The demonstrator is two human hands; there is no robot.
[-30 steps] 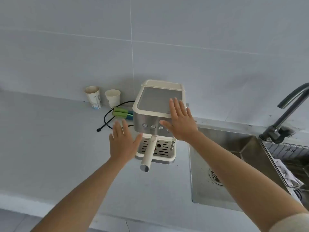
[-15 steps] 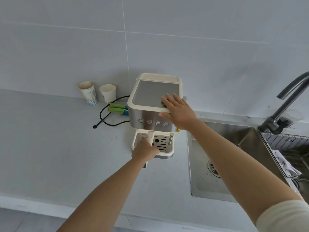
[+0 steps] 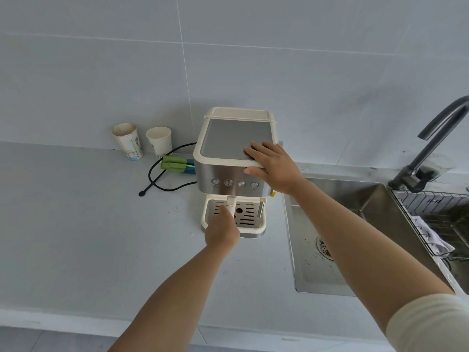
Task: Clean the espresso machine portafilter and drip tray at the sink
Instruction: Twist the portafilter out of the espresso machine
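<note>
Head view: left hand is gripping the portafilter handle, likely to twist it free, while right hand is lying flat, bracing the espresso machine above the drip tray, beside the sink.

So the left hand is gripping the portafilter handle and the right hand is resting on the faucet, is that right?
Not quite. In the head view the right hand rests on top of the espresso machine, not the faucet. The left hand does grip the portafilter handle.
</note>
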